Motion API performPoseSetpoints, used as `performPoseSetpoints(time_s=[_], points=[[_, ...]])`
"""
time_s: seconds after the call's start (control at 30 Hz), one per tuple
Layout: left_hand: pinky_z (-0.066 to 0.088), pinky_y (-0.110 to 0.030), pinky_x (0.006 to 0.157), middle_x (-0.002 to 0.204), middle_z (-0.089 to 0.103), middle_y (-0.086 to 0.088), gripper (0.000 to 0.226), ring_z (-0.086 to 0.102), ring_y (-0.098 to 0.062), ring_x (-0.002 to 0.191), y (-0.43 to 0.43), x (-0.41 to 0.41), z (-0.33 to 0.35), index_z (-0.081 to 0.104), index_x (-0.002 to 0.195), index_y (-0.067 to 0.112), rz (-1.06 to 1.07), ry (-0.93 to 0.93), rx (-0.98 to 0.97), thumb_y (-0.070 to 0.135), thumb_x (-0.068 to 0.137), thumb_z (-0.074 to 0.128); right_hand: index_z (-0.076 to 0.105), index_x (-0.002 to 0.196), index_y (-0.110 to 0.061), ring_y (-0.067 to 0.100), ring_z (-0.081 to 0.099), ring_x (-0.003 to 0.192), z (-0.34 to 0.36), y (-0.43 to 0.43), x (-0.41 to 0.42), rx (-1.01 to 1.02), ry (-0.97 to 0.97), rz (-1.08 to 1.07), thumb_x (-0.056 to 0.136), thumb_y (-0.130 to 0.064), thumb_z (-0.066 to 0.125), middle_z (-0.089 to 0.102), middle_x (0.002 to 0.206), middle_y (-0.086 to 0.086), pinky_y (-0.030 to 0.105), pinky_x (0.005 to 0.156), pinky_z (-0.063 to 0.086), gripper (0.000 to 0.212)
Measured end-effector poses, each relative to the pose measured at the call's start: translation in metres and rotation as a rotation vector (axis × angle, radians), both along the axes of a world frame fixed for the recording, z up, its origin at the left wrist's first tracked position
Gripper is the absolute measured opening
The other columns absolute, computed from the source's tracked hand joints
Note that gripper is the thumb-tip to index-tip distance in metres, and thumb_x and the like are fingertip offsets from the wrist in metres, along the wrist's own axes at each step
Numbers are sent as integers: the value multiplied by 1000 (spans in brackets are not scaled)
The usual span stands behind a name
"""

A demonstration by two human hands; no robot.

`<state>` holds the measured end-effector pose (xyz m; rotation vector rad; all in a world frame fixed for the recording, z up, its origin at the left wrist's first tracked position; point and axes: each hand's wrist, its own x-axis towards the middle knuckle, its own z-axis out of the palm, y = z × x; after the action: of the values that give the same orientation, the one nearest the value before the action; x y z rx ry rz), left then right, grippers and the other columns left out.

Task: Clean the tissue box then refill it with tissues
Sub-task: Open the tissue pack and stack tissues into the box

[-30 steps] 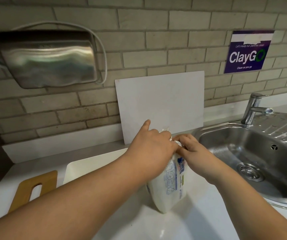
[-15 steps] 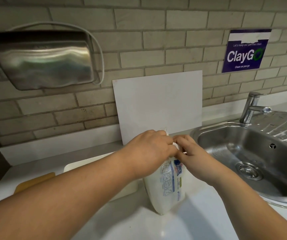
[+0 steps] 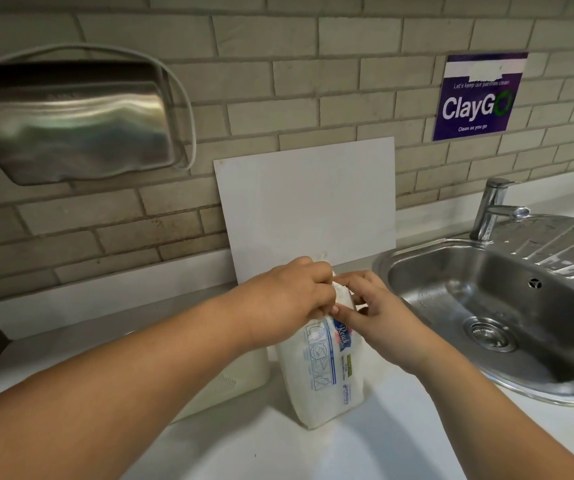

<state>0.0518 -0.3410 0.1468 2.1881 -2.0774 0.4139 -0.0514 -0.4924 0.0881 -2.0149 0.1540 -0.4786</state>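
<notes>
Tissue pack (image 3: 323, 368) upright on counter (image 3: 313, 452), long axis vertical; left hand (image 3: 289, 299), right hand (image 3: 379, 320) pinching top.

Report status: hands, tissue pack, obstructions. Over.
Hands: left hand and right hand pinch the tissue pack top. Pack upright on counter. Beside it a white box, partly under left forearm. Nothing in the way.

White tissue pack (image 3: 323, 375) w/ blue print; purple sign (image 3: 479, 97); steel-grey sink (image 3: 507, 306).

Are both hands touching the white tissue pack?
Touching. The head view shows the left hand and the right hand both pinching the top of the tissue pack.
</notes>
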Motion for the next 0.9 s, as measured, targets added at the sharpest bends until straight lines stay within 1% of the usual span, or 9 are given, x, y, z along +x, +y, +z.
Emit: performPoseSetpoints(time_s=[0.13, 0.23, 0.33, 0.47, 0.6, 0.7, 0.8, 0.87, 0.9], points=[[50, -44, 74, 100, 52, 0, 7, 46, -20, 92, 4, 0, -3, 64, 92, 12, 0, 81, -12, 15, 91, 57, 62, 112, -28, 4, 53, 98, 0, 2, 2, -45, 3, -18, 86, -28, 67, 47, 111, -11, 23, 86, 51, 27], [47, -42, 81, 98, 45, 6, 7, 42, -16, 94, 6, -1, 0, 63, 93, 13, 18, 131, 21, 16, 93, 56, 62, 111, -30, 3, 53, 96, 1, 5, 1, -72, 2, -22, 86, -29, 66, 46, 109, -13, 21, 84, 51, 25], [42, -32, 87, 98, 37, 12, 14, 40, -12, 101, 5, -2, 9, 63, 100, 13, 55, 141, 107, 21, 96, 53, 62, 107, -32, 1, 52, 94, 2, 7, 1, -69, 4, -3, 87, -28, 66, 46, 108, -13, 18, 81, 51, 21], [41, -31, 88, 96, 40, 12, 16, 37, -8, 100, 3, -4, 16, 61, 102, 16, 48, 33, 217, 23, 98, 47, 61, 108, -30, -2, 51, 92, 0, 6, 1, -90, 26, -17, 88, -28, 65, 46, 109, -13, 11, 74, 46, 21], [41, -34, 84, 96, 57, 10, 8, 46, -11, 101, 8, -2, 30, 52, 95, 26, 70, -121, 115, 24, 97, 45, 59, 111, -29, 4, 55, 98, -2, -2, 1, -94, 41, -62, 90, -28, 62, 47, 114, -14, 13, 78, 44, 22], [41, -27, 78, 90, 56, 9, 6, 47, -6, 88, 15, 0, 36, 53, 93, 26, 196, 170, -12, 20, 94, 50, 58, 110, -30, 6, 56, 97, -3, 3, 2, -111, 36, -27, 90, -27, 62, 47, 112, -13, 16, 78, 49, 21], [41, -15, 66, 82, 59, 11, 14, 51, 1, 72, 20, 6, 33, 56, 93, 25, 289, 538, -257, 11, 93, 55, 57, 116, -32, 7, 56, 100, -4, 4, 1, -122, 52, -35, 90, -33, 60, 47, 114, -16, 19, 83, 50, 26], [46, -14, 71, 78, 58, 6, 20, 54, -3, 73, 22, 17, 31, 56, 94, 23, 329, 784, -448, 4, 94, 52, 56, 117, -34, 6, 56, 101, -3, 1, -3, -125, 75, -30, 90, -36, 59, 47, 116, -19, 23, 87, 50, 27], [48, -23, 78, 77, 57, 2, 23, 55, -9, 77, 22, 23, 30, 56, 93, 24, 351, 912, -531, 2, 96, 48, 56, 116, -35, 6, 57, 101, -2, 1, -5, -128, 80, -25, 90, -37, 59, 47, 116, -20, 24, 88, 50, 27]])
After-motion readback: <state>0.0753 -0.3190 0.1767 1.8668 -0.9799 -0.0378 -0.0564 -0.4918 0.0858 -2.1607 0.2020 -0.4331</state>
